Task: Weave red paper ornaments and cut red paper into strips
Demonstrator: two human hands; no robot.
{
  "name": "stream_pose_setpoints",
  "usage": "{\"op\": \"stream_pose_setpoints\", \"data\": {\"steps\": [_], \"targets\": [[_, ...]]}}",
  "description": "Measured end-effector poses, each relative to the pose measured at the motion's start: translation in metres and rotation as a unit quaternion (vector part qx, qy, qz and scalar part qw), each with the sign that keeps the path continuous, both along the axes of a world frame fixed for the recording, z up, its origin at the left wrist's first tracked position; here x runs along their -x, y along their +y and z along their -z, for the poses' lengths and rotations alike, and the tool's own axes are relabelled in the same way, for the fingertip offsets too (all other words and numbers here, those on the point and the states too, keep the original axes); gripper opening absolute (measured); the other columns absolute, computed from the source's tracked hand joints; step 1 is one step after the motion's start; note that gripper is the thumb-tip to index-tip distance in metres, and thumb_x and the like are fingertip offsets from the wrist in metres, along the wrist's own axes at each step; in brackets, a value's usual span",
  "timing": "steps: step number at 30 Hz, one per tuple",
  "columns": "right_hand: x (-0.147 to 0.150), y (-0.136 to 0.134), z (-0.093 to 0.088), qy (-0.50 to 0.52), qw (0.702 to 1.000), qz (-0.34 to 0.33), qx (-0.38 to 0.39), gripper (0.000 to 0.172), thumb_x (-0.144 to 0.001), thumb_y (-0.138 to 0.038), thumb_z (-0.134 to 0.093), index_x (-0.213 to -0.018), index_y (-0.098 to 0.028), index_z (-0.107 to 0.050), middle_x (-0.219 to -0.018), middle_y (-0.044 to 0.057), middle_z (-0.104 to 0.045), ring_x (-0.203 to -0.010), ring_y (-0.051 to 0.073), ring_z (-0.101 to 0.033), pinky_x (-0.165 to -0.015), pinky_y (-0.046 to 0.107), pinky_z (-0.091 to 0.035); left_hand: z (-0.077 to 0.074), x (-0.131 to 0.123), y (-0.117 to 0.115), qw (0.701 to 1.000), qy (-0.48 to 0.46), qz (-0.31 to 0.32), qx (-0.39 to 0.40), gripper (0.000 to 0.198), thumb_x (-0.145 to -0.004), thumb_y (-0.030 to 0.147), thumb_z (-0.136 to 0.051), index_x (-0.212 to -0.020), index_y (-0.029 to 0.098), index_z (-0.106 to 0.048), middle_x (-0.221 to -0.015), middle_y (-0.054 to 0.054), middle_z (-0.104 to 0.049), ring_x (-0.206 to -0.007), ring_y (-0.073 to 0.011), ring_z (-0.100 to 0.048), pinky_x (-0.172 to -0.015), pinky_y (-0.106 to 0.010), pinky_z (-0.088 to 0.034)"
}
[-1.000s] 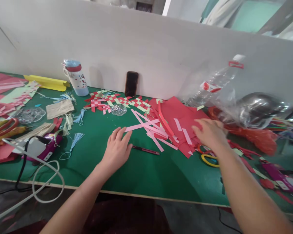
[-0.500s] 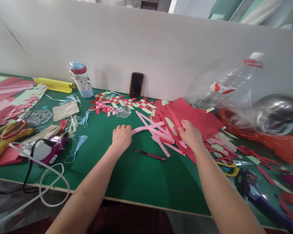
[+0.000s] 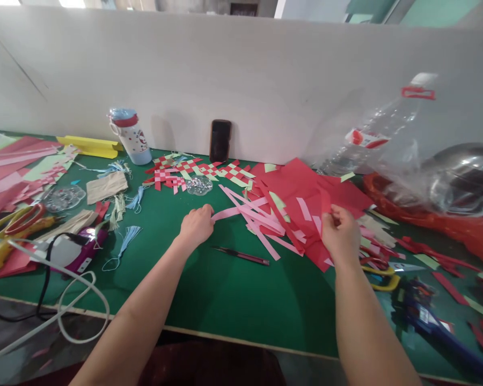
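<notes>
My left hand [image 3: 197, 224] is closed around the end of a pink paper strip [image 3: 227, 213], just above the green tabletop. The strip's other end runs into a loose pile of pink strips [image 3: 261, 220]. Over the red paper sheets [image 3: 301, 185] on the right, my right hand [image 3: 341, 231] is closed in a pinch on a red paper strip [image 3: 326, 202], which sticks up past the fingertips. A dark pencil-like stick [image 3: 241, 255] lies between my forearms. Behind the pile, woven red-and-green paper pieces [image 3: 209, 169] lie beside a clear dish of beads [image 3: 199, 185].
A phone [image 3: 220, 140] and a cup [image 3: 131, 136] stand along the white partition. Tassels [image 3: 126, 241], scissors [image 3: 14, 222] and a white cable [image 3: 92, 289] are on the left. More scissors [image 3: 382, 273], a blue-handled tool [image 3: 438, 332] and a plastic bottle [image 3: 374, 134] are on the right.
My right hand has moved right and slightly toward me across the red sheets, carrying the red strip. My left hand keeps the pink strip and has barely moved.
</notes>
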State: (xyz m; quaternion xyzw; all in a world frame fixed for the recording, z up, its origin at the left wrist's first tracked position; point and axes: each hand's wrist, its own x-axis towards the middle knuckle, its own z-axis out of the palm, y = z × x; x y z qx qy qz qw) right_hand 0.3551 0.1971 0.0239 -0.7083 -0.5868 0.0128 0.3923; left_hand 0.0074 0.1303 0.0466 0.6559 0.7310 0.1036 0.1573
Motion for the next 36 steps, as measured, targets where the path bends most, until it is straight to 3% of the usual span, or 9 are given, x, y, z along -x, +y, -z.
{"op": "stream_pose_setpoints", "data": {"steps": [4,11,16,21,24,27,31,34,36], "targets": [[0.000,0.001,-0.002,0.039,0.997,0.005,-0.073,0.043,-0.081,-0.042,-0.047,-0.107,-0.012,-0.064,-0.093,0.015,-0.069,-0.085,0.027,-0.064,-0.082,0.042,-0.049,-0.013,-0.008,0.007,0.998,-0.040,-0.002,-0.051,0.015,-0.093,0.022,-0.047,-0.102,0.020,-0.059,-0.103,-0.010,-0.068,-0.091,-0.0239,-0.064,-0.071,-0.031,-0.043],[0.013,-0.009,-0.014,0.085,0.983,-0.014,-0.161,0.034,-0.081,-0.042,-0.051,-0.097,-0.015,-0.065,-0.086,0.009,-0.067,-0.076,0.021,-0.060,-0.076,0.038,-0.049,-0.071,-0.044,0.040,0.974,-0.104,-0.008,-0.201,0.019,-0.094,0.018,-0.039,-0.104,0.019,-0.056,-0.094,-0.006,-0.066,-0.084,-0.0183,-0.061,-0.070,-0.029,-0.042],[0.016,-0.014,-0.019,0.113,0.973,-0.018,-0.198,0.031,-0.085,-0.041,-0.051,-0.096,-0.015,-0.063,-0.082,0.007,-0.066,-0.070,0.018,-0.059,-0.070,0.034,-0.049,-0.090,-0.097,0.069,0.919,-0.191,0.097,-0.332,0.023,-0.090,0.010,-0.046,-0.107,0.020,-0.058,-0.106,-0.008,-0.066,-0.095,-0.0193,-0.060,-0.080,-0.031,-0.044],[0.018,-0.021,-0.028,0.110,0.967,-0.021,-0.228,0.028,-0.086,-0.040,-0.052,-0.093,-0.015,-0.062,-0.081,0.006,-0.065,-0.075,0.019,-0.059,-0.073,0.034,-0.048,-0.073,-0.143,0.079,0.951,-0.152,0.172,-0.206,0.025,-0.093,0.017,-0.048,-0.117,0.019,-0.057,-0.118,-0.012,-0.062,-0.107,-0.0238,-0.060,-0.086,-0.036,-0.047],[0.023,-0.028,-0.035,0.105,0.961,-0.021,-0.254,0.025,-0.089,-0.038,-0.048,-0.092,-0.017,-0.061,-0.081,0.006,-0.063,-0.073,0.018,-0.058,-0.072,0.033,-0.047,-0.055,-0.147,0.071,0.959,-0.145,0.178,-0.164,0.033,-0.090,0.033,-0.060,-0.118,0.016,-0.057,-0.113,-0.014,-0.063,-0.105,-0.0282,-0.062,-0.085,-0.041,-0.049],[0.038,-0.038,-0.040,0.088,0.959,-0.049,-0.264,0.024,-0.092,-0.037,-0.046,-0.094,-0.018,-0.060,-0.080,0.006,-0.063,-0.069,0.018,-0.058,-0.067,0.032,-0.047,-0.039,-0.136,0.052,0.962,-0.154,0.166,-0.154,0.043,-0.093,0.037,-0.055,-0.129,0.015,-0.050,-0.119,-0.017,-0.060,-0.112,-0.0298,-0.058,-0.088,-0.044,-0.050],[0.072,-0.058,-0.038,0.063,0.952,-0.247,-0.169,0.019,-0.092,-0.033,-0.052,-0.101,-0.020,-0.062,-0.092,0.008,-0.069,-0.079,0.019,-0.064,-0.071,0.031,-0.051,-0.027,-0.109,0.018,0.938,-0.214,0.148,-0.230,0.064,-0.090,0.022,-0.056,-0.147,0.021,-0.027,-0.134,-0.017,-0.049,-0.115,-0.0264,-0.055,-0.093,-0.045,-0.050],[0.093,-0.073,-0.037,0.106,0.906,-0.408,-0.046,0.019,-0.092,-0.033,-0.053,-0.102,-0.021,-0.064,-0.091,0.006,-0.070,-0.077,0.018,-0.065,-0.069,0.030,-0.052,-0.022,-0.081,-0.005,0.917,-0.230,0.152,-0.287,0.077,-0.084,0.012,-0.055,-0.150,0.029,-0.019,-0.144,-0.014,-0.040,-0.129,-0.0267,-0.044,-0.100,-0.047,-0.047],[0.100,-0.080,-0.040,0.157,0.867,-0.473,0.022,0.017,-0.092,-0.034,-0.055,-0.096,-0.021,-0.065,-0.086,0.004,-0.068,-0.071,0.016,-0.063,-0.064,0.028,-0.051,-0.020,-0.062,-0.016,0.916,-0.216,0.151,-0.304,0.074,-0.085,0.012,-0.055,-0.150,0.028,-0.023,-0.147,-0.014,-0.037,-0.136,-0.0272,-0.037,-0.106,-0.049,-0.042]]}}
